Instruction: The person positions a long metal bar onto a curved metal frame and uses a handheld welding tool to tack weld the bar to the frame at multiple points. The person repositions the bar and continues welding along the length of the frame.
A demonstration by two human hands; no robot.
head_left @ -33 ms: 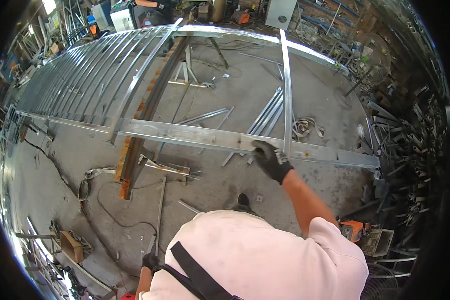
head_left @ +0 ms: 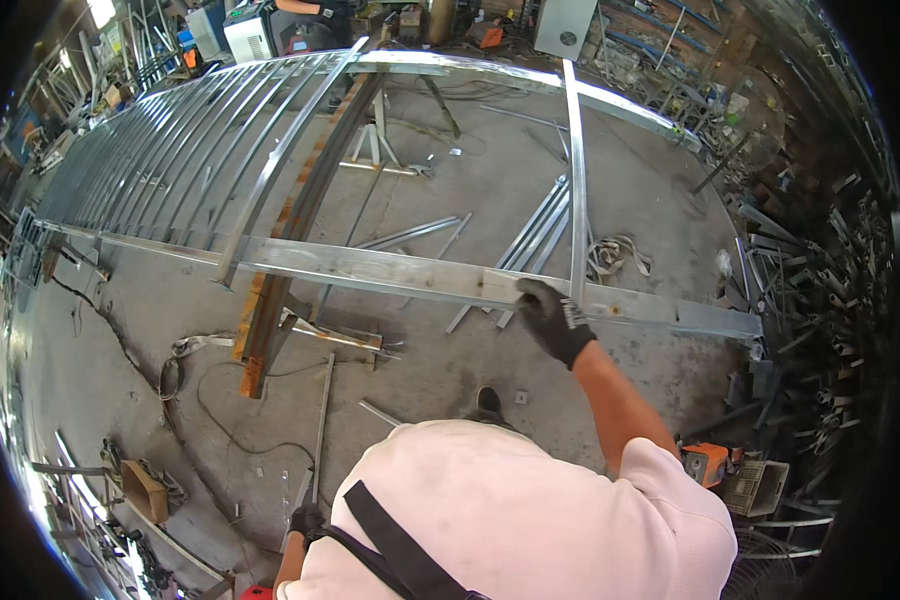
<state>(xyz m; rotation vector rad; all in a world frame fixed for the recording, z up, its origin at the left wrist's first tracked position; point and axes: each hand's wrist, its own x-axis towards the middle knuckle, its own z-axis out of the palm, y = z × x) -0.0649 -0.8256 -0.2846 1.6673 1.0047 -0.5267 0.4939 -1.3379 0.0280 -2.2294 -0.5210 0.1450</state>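
at the near left, the left hand [head_left: 307, 518], in a dark glove, hangs low beside the person's pale shirt [head_left: 490, 500]; i cannot tell whether it grasps anything. a crate [head_left: 755, 487] sits at the near right. farther in, the gloved right hand [head_left: 555, 320] is at the near metal beam [head_left: 410, 273], its fingers bent by the edge, just left of where the crossbar [head_left: 577, 180] meets the beam; whether they clasp the metal, i cannot tell. this beam runs left to right, over a rusty beam [head_left: 263, 330] at the left. mostly beyond it, loose metal bars [head_left: 542, 225] lie on the floor [head_left: 450, 365]. the crossbar reaches the far rail [head_left: 470, 66], and another person's arm [head_left: 300, 7] shows at the far left.
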